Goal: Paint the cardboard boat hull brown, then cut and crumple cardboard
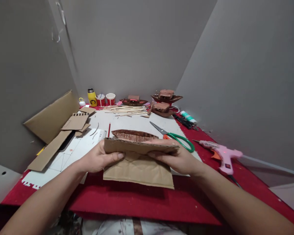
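Observation:
A creased piece of cardboard [139, 171] is held up between both hands over the table's front edge. Its upper part folds toward me, with the corrugated edge showing along the top. My left hand [98, 158] grips its left end, thumb lying on the near face. At the right end my right hand [176, 158] pinches it the same way, fingers behind the fold. Just beyond the cardboard lies a brown model boat hull [134, 134] with a ribbed side, its lower part hidden. A red pencil [109, 130] lies to the left of the hull.
Green-handled scissors [171, 134] and a pink glue gun [222, 153] lie to the right. Thin wooden sticks [127, 110] spread at the back, near finished boat models [163, 109]. Cardboard pieces [75, 122] pile at left. A yellow bottle [91, 98] and paper cups [110, 99] stand behind.

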Tool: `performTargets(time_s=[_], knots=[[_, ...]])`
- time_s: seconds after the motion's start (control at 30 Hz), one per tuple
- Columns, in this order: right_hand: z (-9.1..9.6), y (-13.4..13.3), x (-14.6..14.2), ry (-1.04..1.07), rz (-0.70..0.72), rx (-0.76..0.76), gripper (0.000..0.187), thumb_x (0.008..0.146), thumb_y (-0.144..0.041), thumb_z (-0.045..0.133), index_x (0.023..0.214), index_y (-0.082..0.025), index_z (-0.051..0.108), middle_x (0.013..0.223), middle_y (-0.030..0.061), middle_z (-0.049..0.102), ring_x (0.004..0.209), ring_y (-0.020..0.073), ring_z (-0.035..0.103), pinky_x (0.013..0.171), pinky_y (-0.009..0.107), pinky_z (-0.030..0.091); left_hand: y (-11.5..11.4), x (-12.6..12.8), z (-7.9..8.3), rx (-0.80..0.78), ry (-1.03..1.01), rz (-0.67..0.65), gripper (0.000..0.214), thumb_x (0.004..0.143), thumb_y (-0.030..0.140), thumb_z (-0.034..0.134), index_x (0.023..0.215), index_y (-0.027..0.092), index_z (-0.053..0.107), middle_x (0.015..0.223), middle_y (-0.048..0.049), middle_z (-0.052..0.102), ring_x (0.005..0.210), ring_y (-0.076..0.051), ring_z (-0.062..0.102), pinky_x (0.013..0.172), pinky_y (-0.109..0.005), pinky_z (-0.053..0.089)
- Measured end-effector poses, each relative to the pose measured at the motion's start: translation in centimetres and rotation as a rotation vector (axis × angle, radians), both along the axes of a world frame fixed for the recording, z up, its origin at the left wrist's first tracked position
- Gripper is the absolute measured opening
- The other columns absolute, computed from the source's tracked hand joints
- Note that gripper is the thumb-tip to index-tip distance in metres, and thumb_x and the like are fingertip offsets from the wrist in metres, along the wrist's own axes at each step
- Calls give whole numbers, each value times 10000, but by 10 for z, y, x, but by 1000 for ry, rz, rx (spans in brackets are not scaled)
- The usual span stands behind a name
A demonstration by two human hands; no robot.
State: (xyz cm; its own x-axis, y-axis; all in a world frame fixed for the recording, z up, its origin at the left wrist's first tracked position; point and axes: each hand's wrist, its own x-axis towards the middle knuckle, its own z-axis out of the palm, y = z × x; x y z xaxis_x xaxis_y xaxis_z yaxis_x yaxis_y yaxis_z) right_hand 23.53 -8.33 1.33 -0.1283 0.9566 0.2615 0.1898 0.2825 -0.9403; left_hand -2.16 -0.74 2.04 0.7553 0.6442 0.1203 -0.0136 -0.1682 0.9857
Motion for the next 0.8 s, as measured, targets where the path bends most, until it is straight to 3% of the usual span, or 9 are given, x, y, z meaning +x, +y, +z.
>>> performTargets(time_s=[0.13, 0.27, 0.33, 0.43, 0.5, 0.63, 0.7, 0.8], knots=[[-2, -1, -1, -1, -68, 0, 302, 724, -427, 807, 964, -244, 814, 995, 48, 808, 977, 274, 750, 889, 397, 614, 1, 4, 1, -122, -2, 52, 285, 738, 378, 811, 927, 169, 771, 917, -64, 777, 880, -221, 699, 789, -301, 557], [-8, 8, -2, 120, -246, -19, 522, 730, -627, 761, 1057, -221, 778, 1065, 72, 796, 1015, 286, 740, 904, 424, 609, 8, 5, 0, -387, -162, 72, 392, 703, 474, 826, 929, 180, 698, 766, -32, 737, 604, -182, 689, 534, -253, 533], [-9, 13, -4, 151, -349, 33, 595, 799, -696, 658, 1135, -213, 747, 1204, 93, 753, 1187, 294, 672, 1064, 454, 513, 12, 5, 0, -456, -287, 42, 452, 730, 525, 790, 1031, 210, 671, 833, -47, 751, 607, -196, 707, 497, -252, 528], [-14, 13, -14, 171, -431, 72, 643, 847, -721, 582, 1213, -208, 710, 1327, 108, 689, 1368, 288, 536, 1208, 463, 340, 11, 9, -2, -452, -324, 37, 558, 791, 488, 757, 1266, 238, 606, 1071, -108, 756, 818, -232, 743, 606, -282, 575], [-18, 8, -23, 153, -383, 57, 620, 851, -712, 586, 1194, -214, 723, 1294, 110, 708, 1356, 293, 550, 1198, 458, 361, 7, 14, -7, -427, -262, 66, 547, 788, 450, 778, 1255, 212, 625, 1035, -105, 757, 824, -224, 730, 634, -291, 575], [-23, -4, -31, 86, -140, -27, 542, 814, -656, 676, 1121, -218, 765, 1121, 114, 779, 1151, 322, 693, 1003, 447, 555, 1, 23, -17, -390, -205, 125, 371, 757, 445, 809, 943, 134, 727, 867, -94, 758, 741, -196, 692, 678, -291, 554], [-20, -4, -23, 101, -56, -41, 631, 778, -688, 686, 1205, -225, 730, 1172, 110, 764, 1140, 328, 695, 961, 436, 573, 1, 22, -17, -369, -193, 143, 357, 732, 461, 821, 852, 134, 738, 831, -88, 760, 725, -196, 681, 672, -286, 540], [-14, 3, -8, 205, -57, -55, 743, 779, -770, 599, 1290, -237, 674, 1264, 98, 725, 1165, 322, 676, 936, 416, 571, 2, 17, -15, -325, -141, 135, 352, 700, 467, 838, 826, 150, 750, 797, -64, 755, 739, -195, 676, 655, -265, 517]])
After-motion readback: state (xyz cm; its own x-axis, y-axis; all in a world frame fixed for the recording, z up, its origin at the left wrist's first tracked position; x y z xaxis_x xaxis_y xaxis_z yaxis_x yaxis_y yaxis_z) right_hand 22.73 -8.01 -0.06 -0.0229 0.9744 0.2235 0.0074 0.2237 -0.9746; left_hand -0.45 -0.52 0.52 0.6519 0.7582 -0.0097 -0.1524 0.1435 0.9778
